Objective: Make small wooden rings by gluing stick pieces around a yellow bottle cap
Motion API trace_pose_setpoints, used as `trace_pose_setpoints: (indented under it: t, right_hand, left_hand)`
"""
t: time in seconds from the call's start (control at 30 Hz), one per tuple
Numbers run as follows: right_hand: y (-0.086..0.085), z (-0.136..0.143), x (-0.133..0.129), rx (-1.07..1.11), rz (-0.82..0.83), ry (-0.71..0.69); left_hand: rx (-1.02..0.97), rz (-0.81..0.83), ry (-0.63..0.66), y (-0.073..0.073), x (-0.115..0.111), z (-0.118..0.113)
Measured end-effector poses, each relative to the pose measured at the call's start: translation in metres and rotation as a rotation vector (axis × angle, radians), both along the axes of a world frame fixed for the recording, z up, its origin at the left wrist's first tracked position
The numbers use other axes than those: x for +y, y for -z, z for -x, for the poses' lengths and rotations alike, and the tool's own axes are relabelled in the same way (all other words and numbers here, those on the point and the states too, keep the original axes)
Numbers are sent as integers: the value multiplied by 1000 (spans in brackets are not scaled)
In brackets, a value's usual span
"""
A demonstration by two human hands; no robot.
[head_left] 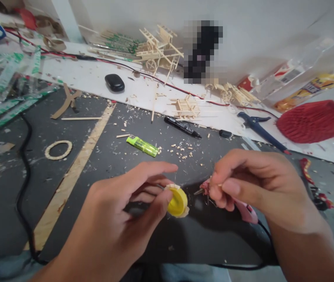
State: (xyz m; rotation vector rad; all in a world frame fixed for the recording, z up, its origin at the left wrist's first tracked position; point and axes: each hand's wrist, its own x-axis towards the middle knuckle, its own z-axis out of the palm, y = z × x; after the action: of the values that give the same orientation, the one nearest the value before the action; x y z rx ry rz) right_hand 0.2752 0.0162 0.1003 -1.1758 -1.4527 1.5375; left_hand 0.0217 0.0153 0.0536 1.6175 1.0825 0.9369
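My left hand (pixel 125 211) is closed on a yellow round cap (pixel 178 201), gripped between thumb and fingers. Small pale wooden pieces sit along part of the cap's outer rim. To the right, my right hand (pixel 249 184) is closed in a pinch, with a tiny pale wooden piece (pixel 220 185) showing at the fingertips. Under that hand lies a pink hot glue gun (pixel 247 211), its metal nozzle pointing left toward the cap and its middle hidden by my fingers. A finished-looking ring of wooden pieces (pixel 58 150) rests on the table at the left.
Beyond my hands lie a green lighter (pixel 142 146), a black marker (pixel 183 127) and its cap (pixel 225 133). Wood bits (pixel 181 149) are scattered nearby. Stick models (pixel 157 55) stand at the back. Blue-handled cutters (pixel 262 131) are at right; a black cable (pixel 22 176) crosses the left.
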Motion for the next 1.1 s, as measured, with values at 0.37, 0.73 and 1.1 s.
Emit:
trace_pose_setpoints:
  t: [0.37,0.73,1.1]
  right_hand:
    - [5,17,-17,32,56,11]
    - [15,20,-17,117,184,90]
    - [15,42,-21,202,340,227]
  left_hand:
    - [142,-276,-143,-2,-4,1]
    - [104,-394,-148,8,-13,5]
    - [242,-646,-259,-2,-10,-6]
